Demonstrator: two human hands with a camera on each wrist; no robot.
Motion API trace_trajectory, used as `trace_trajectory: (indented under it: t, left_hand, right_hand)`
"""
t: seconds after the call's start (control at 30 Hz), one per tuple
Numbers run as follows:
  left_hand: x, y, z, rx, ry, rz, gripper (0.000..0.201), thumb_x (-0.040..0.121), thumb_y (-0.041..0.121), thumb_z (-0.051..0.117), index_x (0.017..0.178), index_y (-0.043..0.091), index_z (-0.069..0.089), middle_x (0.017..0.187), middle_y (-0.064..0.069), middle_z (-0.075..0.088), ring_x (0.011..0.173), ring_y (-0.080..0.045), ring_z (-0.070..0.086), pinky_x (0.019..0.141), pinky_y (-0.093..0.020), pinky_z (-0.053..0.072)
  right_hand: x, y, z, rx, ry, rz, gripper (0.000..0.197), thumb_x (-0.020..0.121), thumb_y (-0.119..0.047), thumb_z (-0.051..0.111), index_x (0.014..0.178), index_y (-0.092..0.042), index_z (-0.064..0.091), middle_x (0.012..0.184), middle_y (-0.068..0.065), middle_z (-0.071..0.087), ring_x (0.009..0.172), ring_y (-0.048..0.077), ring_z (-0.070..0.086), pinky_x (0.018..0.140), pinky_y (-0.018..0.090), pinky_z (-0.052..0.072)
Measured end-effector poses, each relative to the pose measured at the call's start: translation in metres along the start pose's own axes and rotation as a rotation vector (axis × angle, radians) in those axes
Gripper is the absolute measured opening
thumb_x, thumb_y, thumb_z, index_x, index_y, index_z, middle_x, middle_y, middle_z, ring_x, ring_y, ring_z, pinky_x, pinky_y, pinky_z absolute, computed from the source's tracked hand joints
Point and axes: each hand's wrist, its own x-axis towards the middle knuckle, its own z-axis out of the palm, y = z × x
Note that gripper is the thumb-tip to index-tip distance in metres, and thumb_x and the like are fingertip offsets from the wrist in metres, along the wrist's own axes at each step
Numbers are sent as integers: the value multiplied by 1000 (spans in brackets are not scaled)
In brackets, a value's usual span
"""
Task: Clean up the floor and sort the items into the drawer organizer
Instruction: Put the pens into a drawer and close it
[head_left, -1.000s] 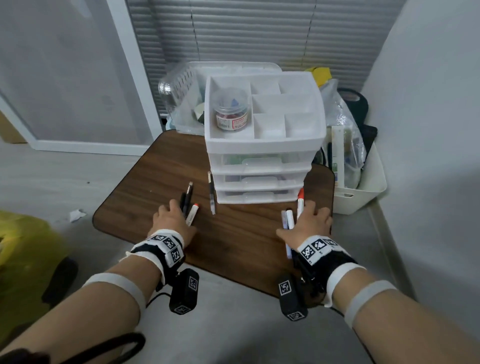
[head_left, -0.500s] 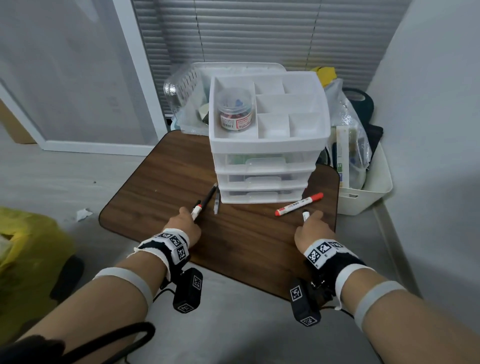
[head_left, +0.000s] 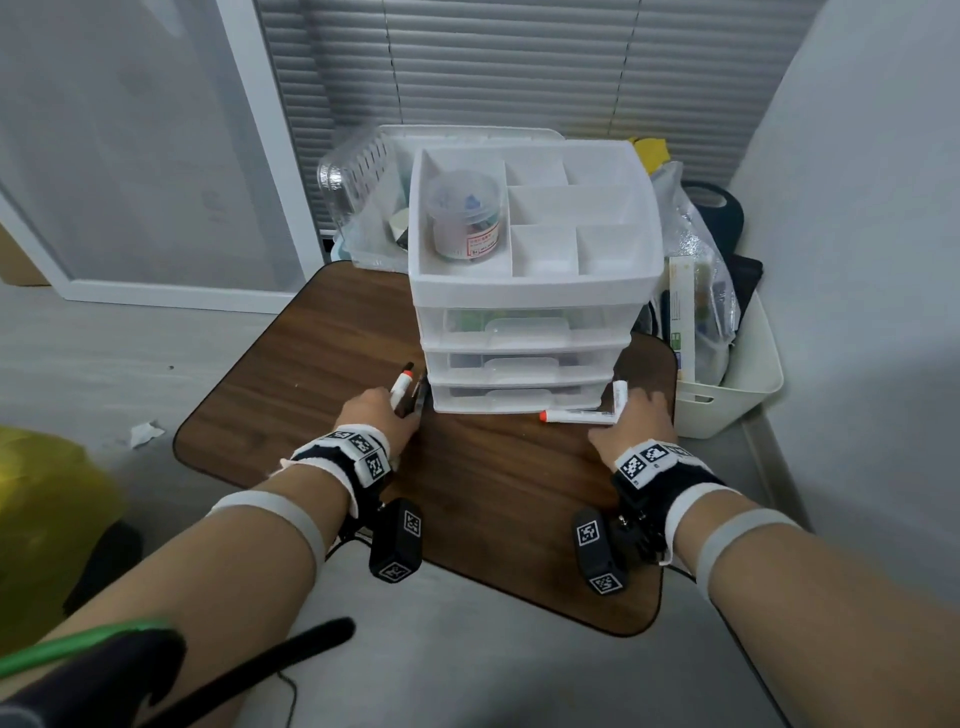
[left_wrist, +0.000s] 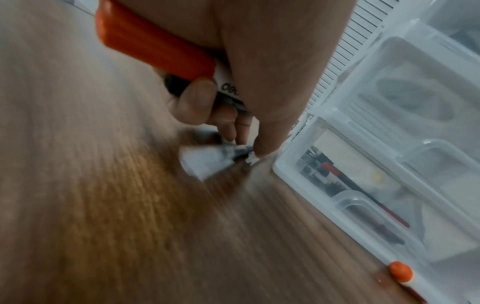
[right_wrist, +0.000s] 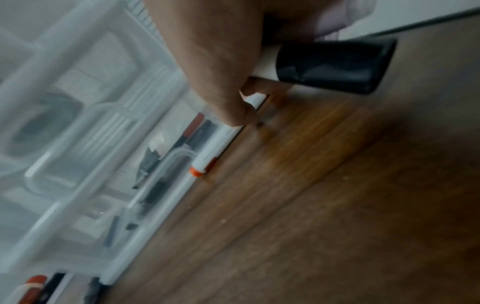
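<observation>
Our left fingers (left_wrist: 197, 98) curled around an orange-capped white marker (head_left: 401, 387), gathering pens; our right hand (head_left: 631, 421) gripped a black-capped white marker (right_wrist: 335, 63) beside the white plastic drawer organizer (head_left: 530, 291), likely for sorting.

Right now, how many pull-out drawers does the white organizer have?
3, stacked under the divided top tray: the top drawer, the middle drawer and the bottom drawer, which is lowest, on the wooden board. All three are shut. None seems hidden.
</observation>
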Motion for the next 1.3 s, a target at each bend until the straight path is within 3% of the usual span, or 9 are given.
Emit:
trace_trajectory:
  t: [0.3,0.43,0.6,0.7,0.83,0.97,1.07,1.17,1.3]
  left_hand:
    - [0,-2,0,21,-37,-92,35,85,39,62,105,10,59,101,-13,67,81,-31,64,71,-33,54]
    - [0,-9,5,-271,-40,-157,28,89,24,51,90,1,67,71,-11,73,57,-28,66,58,-34,59]
    - [-3,-18,9,-670,-85,-194,15,99,18,50,96,4,54,67,-9,57,46,-23,51,33,-20,38]
    - [-9,-22,0,-849,-38,-183,20,100,27,52,95,7,53,65,-5,51,43,-17,45,31,-17,33]
    - [-20,-14,-19,-902,26,-31,37,97,43,54,76,11,56,56,-4,51,34,-14,42,37,-22,34]
    - [-28,4,-28,-1052,-76,64,37,99,40,53,102,5,62,71,-25,60,49,-23,65,41,-24,37]
    - [-32,12,-32,-1121,-138,83,37,102,35,49,111,-1,54,70,-18,73,91,-40,73,45,-27,41]
    - [-36,18,-34,-1268,-134,25,40,104,27,48,124,-8,46,102,-22,74,77,-25,77,47,-23,50]
    - [-36,22,-36,-1342,-139,-21,31,104,24,48,121,-2,47,118,-21,69,95,-28,74,43,-19,50]
  right_hand:
    - [-17,18,-13,-189,-112,10,10,87,-35,62,89,-26,57,85,0,64,76,23,59,67,28,44]
    - [-39,16,-12,424,-76,171,16,90,-24,56,90,-10,65,70,2,69,60,18,59,57,27,44]
    - [-55,-16,6,1412,-250,529,5,94,-4,60,94,0,57,66,10,57,62,21,60,74,39,59]
    - [-53,-35,19,1592,-368,616,8,91,-1,62,97,4,58,67,11,57,46,12,50,52,28,56]
    - [-39,-49,37,1800,-431,741,22,86,2,66,106,-1,60,72,11,56,37,11,50,47,23,53]
    - [-33,-58,41,1911,-498,817,10,85,3,67,90,0,59,51,5,52,44,11,47,48,24,53]
    - [-39,-58,40,1940,-520,870,24,87,2,63,111,2,62,61,5,58,36,9,42,46,23,53]
    - [-47,-49,41,1893,-514,870,61,79,3,65,138,-2,52,58,4,60,40,10,43,46,22,52]
    - [-61,-42,38,1805,-554,859,72,76,1,66,145,-8,46,44,2,42,38,12,47,41,22,49]
